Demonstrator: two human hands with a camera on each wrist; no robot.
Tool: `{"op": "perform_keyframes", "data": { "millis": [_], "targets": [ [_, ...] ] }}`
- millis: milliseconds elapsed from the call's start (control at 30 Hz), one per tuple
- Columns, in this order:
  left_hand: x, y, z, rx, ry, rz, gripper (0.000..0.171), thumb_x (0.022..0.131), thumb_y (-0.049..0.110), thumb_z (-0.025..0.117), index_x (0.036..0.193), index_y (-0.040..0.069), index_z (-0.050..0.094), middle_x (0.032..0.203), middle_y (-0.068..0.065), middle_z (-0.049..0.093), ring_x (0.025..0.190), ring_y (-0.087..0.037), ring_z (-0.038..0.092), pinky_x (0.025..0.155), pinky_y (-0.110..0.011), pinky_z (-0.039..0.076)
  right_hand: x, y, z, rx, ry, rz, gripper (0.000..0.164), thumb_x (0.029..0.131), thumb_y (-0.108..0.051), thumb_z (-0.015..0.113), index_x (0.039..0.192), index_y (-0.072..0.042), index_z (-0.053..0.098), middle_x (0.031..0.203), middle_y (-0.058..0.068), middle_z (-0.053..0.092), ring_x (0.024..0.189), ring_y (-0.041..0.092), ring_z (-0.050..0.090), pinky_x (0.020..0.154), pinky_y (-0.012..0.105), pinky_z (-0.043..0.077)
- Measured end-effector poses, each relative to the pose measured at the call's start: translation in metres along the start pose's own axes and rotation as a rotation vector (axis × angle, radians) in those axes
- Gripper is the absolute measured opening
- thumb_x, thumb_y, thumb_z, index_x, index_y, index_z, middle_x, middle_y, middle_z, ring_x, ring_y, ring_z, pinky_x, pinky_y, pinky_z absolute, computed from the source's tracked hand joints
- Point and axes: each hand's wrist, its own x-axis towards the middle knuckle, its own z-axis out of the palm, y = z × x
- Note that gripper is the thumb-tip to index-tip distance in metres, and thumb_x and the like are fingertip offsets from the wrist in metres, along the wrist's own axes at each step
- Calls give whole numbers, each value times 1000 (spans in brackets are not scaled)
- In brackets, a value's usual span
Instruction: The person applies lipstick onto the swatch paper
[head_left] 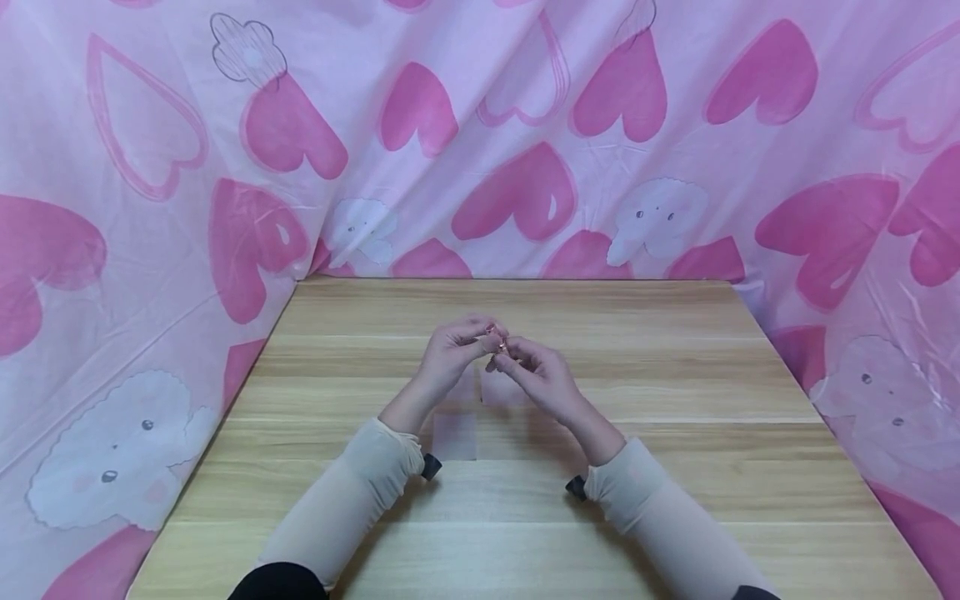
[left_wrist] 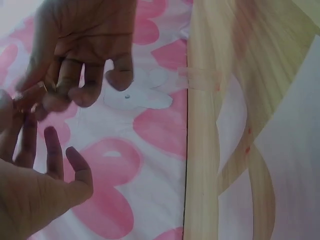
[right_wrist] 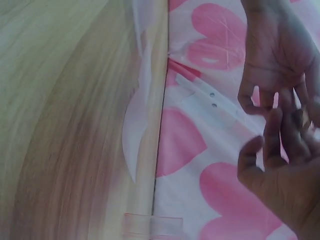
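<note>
Over the middle of the table, the left hand (head_left: 453, 346) and the right hand (head_left: 540, 375) meet at the fingertips. Between them is a small shiny copper-coloured piece (head_left: 497, 337), pinched by thumb and fingers from both sides. Fingers cover most of it, and I cannot tell what kind of thing it is. A golden glint of the piece (right_wrist: 303, 119) shows among the fingers in the right wrist view. The remaining fingers of both hands are loosely bent. Beneath the hands lie pale pinkish square sheets, one nearer the person (head_left: 453, 437) and another partly behind the right hand (head_left: 502, 389).
The wood-grain table (head_left: 712, 492) extends around the hands on all sides. A pink heart-patterned cloth (head_left: 517, 192) hangs along its back and both sides. Small black wrist cameras sit at the left cuff (head_left: 431, 467) and right cuff (head_left: 576, 487).
</note>
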Motion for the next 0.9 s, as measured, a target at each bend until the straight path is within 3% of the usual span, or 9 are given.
{"op": "perform_keyframes", "data": {
  "millis": [133,267,333,433,567,733,900],
  "targets": [
    [-2,-1,-7,-31,-138,-1,26,97,20,68,106,-4,73,111,-7,68,109,-26,61,98,-42,48,-1,4,-7,250,-191,48,26,106,-17,52,111,6,64,91,15,68,88,23,60,80,32,50],
    [-3,-1,-9,-52,-222,-39,36,97,29,67,116,-1,71,120,-10,68,118,-29,59,106,-48,41,-3,4,-10,337,-270,53,32,107,-20,50,110,11,59,91,15,65,88,22,58,80,31,48],
    [-3,-1,-8,-21,-191,-66,36,97,33,68,120,5,71,124,-9,68,121,-26,58,108,-48,39,-2,3,-9,297,-222,51,28,107,-19,51,112,7,59,94,14,66,91,23,59,81,30,49],
    [-2,-2,-6,30,-90,-82,33,96,34,70,118,10,71,125,-11,67,120,-22,58,107,-48,42,-1,3,-6,161,-96,54,21,106,-16,54,118,-2,63,98,11,69,96,26,61,83,30,50],
    [-1,-3,-4,69,25,-68,27,94,29,73,110,8,74,117,-11,69,116,-22,59,102,-47,47,0,4,-2,16,10,68,21,103,-12,59,122,-5,65,99,9,72,99,35,64,80,31,52],
    [-1,-5,-5,62,31,-56,24,94,23,72,106,2,76,115,-5,68,115,-23,60,103,-45,47,0,4,0,43,-10,74,21,102,-4,56,121,3,63,96,15,71,97,47,60,78,29,52],
    [1,-7,-7,65,10,-37,25,95,21,72,109,1,76,114,-6,68,112,-24,61,101,-42,48,-1,3,0,64,-17,76,20,103,-7,56,120,-4,66,96,11,71,98,41,61,82,30,52]
  ]
}}
